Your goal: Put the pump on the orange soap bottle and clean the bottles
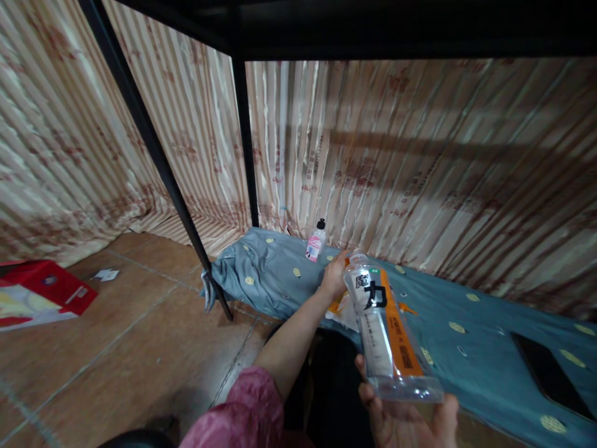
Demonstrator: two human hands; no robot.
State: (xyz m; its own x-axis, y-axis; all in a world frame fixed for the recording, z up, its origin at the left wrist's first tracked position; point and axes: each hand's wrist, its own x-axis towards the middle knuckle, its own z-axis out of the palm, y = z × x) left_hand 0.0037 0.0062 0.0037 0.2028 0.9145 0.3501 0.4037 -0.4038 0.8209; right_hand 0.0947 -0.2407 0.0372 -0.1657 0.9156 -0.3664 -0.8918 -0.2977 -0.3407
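Note:
A clear plastic bottle [373,336] with an orange and white label tilts in front of me, its uncapped neck pointing away. My right hand [405,420] grips it around the base, with the fingers and thumb on either side. My left hand [333,277] is curled beside the bottle's neck, partly hidden behind it. Something orange shows at its fingers, but I cannot make out what it is. Below that hand, a white sheet or wrapper [347,313] and more orange material lie on the blue-grey cloth [275,274]. An orange piece [407,308] lies just right of the bottle.
A small pink-labelled bottle [316,241] with a black cap stands near the striped curtain [298,162]. A black phone [553,373] lies at the right. Black frame posts [153,149] rise at the left. On the tiled floor sit a red box [51,292] and a paper scrap [106,274].

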